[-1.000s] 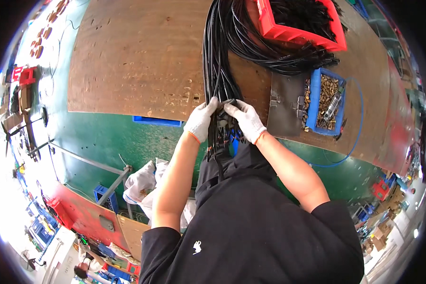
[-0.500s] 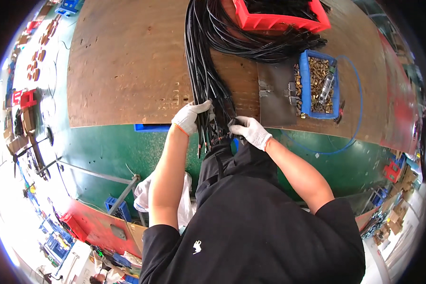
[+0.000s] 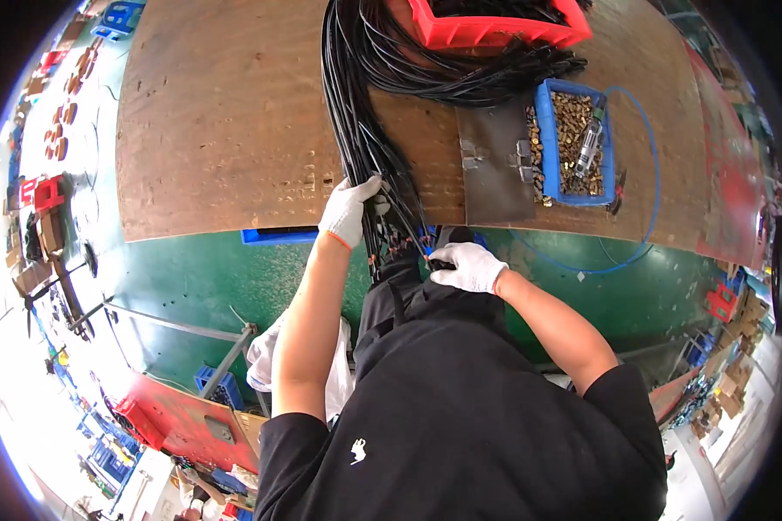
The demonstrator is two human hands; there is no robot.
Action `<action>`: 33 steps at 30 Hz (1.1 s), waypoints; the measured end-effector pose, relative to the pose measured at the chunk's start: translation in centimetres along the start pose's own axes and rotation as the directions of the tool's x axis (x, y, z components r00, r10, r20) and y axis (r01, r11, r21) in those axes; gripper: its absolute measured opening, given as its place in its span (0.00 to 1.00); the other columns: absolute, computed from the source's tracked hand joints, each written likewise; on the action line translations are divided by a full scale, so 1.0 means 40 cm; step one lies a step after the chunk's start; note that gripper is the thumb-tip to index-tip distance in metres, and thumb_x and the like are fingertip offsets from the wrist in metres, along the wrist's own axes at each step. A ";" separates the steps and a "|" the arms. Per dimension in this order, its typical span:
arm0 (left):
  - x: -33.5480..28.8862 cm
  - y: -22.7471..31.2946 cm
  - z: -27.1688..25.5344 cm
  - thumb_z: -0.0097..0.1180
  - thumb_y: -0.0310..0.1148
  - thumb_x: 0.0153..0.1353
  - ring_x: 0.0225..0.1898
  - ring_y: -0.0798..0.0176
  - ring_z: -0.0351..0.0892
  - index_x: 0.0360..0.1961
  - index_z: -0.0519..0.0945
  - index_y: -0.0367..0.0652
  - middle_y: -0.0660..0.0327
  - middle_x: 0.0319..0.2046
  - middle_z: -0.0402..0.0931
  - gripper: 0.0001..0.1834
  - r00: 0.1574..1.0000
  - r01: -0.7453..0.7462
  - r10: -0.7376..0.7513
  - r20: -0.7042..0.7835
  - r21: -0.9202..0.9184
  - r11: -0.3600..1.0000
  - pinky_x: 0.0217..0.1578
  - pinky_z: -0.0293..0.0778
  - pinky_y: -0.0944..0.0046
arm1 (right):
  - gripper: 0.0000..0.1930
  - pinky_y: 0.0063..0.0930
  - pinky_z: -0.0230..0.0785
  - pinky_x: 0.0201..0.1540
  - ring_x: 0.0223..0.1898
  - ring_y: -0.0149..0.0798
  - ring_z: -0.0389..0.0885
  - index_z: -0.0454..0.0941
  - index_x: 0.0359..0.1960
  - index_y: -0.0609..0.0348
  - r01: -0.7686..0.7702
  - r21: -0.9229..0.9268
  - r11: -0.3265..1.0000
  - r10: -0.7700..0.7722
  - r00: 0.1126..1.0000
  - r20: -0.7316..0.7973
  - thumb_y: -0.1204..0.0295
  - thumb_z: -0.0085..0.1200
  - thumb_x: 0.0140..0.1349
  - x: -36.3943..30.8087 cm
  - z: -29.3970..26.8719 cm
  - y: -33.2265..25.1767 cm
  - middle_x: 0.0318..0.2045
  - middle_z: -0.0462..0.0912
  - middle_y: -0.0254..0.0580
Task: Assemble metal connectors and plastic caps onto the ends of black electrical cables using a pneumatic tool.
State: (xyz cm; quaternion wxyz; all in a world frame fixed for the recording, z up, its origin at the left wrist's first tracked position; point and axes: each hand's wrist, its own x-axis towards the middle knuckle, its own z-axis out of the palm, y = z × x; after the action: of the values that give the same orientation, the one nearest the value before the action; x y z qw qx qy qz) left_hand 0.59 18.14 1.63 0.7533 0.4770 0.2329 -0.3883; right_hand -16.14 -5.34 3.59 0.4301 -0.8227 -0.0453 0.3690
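Observation:
A thick bundle of black cables (image 3: pixel 356 130) hangs over the table's near edge toward my lap. My left hand (image 3: pixel 349 211), in a white knit glove, is closed around this bundle at the edge. Below it the cable ends (image 3: pixel 374 260) hang loose, some with small reddish or orange tips. My right hand (image 3: pixel 469 267), gloved too, sits lower and nearer my body, its fingers pinched on black cable ends. A small blue spot (image 3: pixel 427 250) shows by its fingertips, too small to name. The fingers partly cover what they hold.
A red bin (image 3: pixel 495 36) with black pieces stands at the far side of the brown table (image 3: pixel 226 113). To the right, a blue tray (image 3: pixel 613 165) holds brass fittings (image 3: pixel 569 122) and a metal tool (image 3: pixel 590 148). A thin blue hose (image 3: pixel 657 187) loops beside it.
My right hand has moved down toward my lap, away from the table's edge. My left hand stays on the bundle. The view has shifted slightly.

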 end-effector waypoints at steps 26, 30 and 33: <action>-0.007 0.006 0.038 0.67 0.26 0.68 0.32 0.64 0.83 0.47 0.82 0.35 0.58 0.37 0.84 0.09 0.999 -0.023 0.025 -0.044 0.032 0.999 0.35 0.84 0.62 | 0.23 0.44 0.76 0.49 0.45 0.52 0.89 0.88 0.50 0.59 -0.038 0.045 0.998 0.048 0.966 -0.254 0.51 0.62 0.68 0.036 -0.001 -0.044 0.42 0.90 0.54; -0.005 -0.008 0.042 0.67 0.32 0.70 0.30 0.66 0.81 0.45 0.83 0.38 0.59 0.36 0.84 0.10 0.995 0.020 -0.011 -0.096 0.098 0.995 0.33 0.83 0.64 | 0.19 0.33 0.74 0.47 0.39 0.29 0.83 0.88 0.47 0.64 -0.098 0.584 0.806 0.188 0.977 -0.095 0.58 0.64 0.67 0.125 -0.034 -0.066 0.34 0.89 0.40; -0.029 0.008 0.038 0.65 0.37 0.73 0.28 0.67 0.79 0.45 0.82 0.39 0.61 0.33 0.82 0.12 0.977 0.023 0.024 -0.211 0.219 0.976 0.31 0.80 0.65 | 0.21 0.39 0.75 0.47 0.39 0.39 0.86 0.87 0.42 0.65 -0.137 0.440 0.888 0.217 0.966 -0.139 0.55 0.62 0.64 0.223 -0.100 -0.105 0.34 0.88 0.52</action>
State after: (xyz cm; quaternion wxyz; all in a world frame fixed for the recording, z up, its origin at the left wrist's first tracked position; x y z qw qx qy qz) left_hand 0.12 17.25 3.31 0.6667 0.5962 0.2677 -0.3583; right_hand -6.09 -1.92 3.06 0.5662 -0.7399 0.1519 0.3300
